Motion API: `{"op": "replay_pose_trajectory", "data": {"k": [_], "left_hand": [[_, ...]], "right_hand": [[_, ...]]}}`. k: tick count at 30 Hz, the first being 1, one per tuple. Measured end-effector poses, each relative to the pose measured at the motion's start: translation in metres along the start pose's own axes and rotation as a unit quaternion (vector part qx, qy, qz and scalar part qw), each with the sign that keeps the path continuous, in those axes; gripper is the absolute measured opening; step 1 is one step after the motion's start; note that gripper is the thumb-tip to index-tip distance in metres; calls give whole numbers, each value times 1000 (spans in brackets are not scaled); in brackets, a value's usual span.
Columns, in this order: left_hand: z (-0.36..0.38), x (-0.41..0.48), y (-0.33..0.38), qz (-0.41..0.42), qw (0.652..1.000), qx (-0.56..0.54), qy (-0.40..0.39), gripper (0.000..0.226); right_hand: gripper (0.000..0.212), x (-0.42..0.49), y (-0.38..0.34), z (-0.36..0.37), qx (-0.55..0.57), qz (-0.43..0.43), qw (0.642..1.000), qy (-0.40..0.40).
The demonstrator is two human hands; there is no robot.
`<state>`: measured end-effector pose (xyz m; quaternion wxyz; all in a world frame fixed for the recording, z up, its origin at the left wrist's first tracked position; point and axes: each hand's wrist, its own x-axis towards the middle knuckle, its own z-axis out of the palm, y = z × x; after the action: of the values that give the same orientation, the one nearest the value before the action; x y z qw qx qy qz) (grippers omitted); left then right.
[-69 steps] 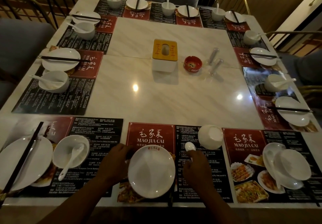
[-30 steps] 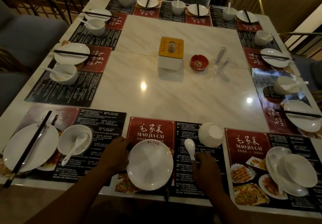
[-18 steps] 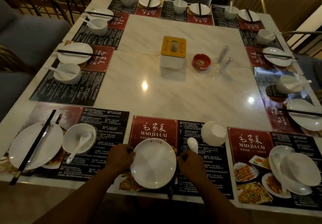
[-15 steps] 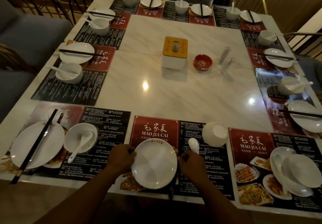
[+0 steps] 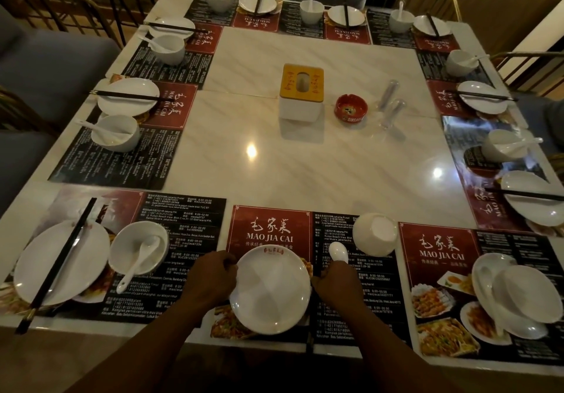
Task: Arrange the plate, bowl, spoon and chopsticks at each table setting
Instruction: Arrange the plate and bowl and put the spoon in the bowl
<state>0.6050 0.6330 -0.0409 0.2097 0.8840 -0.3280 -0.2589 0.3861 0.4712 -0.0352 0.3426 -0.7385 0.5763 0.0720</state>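
A round white plate [image 5: 270, 288] is being gripped at 9 o'clock by the left hand [image 5: 213, 279], a white ceramic spoon [image 5: 338, 252] by the right hand [image 5: 335, 285]; an overturned white bowl [image 5: 375, 233] at 1 o'clock.

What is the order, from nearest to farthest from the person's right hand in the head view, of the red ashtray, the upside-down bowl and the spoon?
Measured from the right hand:
1. Spoon, just beyond the hand, almost at it.
2. Upside-down bowl, a little beyond and to the right.
3. Red ashtray, far ahead, in the centre.
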Motion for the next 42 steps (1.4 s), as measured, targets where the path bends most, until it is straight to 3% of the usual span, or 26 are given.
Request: {"op": "replay_pose_trajectory", "data": {"k": [5, 12, 21, 26, 29, 31, 34, 36, 42], "left_hand": [[1, 3, 13, 30, 1000, 3, 2, 13], [8, 6, 29, 61, 998, 5, 33, 16], [27, 9, 71, 68, 991, -89, -67, 26], [27, 8, 95, 49, 971, -202, -118, 18], [23, 12, 95, 20, 963, -237, -124, 10], [17, 16, 87, -3, 959, -252, -127, 10], [5, 24, 68, -24, 963, -244, -108, 9], [2, 29, 58, -24, 970, -216, -108, 6], [7, 43, 49, -9, 985, -122, -120, 5]], "right_hand": [[13, -12, -2, 4, -45, 14, 999, 14], [11, -11, -3, 8, -53, 29, 998, 14], [5, -18, -7, -7, 30, 16, 999, 34], [19, -28, -30, -13, 53, -84, 994, -49], [15, -33, -39, -8, 96, -95, 987, -92], [7, -31, -35, -6, 112, -69, 990, -55], [7, -25, -16, -3, 22, -24, 999, 33], [13, -27, -6, 1, -24, -11, 999, 38], [16, -34, 3, 18, -21, -4, 999, 38]]}}
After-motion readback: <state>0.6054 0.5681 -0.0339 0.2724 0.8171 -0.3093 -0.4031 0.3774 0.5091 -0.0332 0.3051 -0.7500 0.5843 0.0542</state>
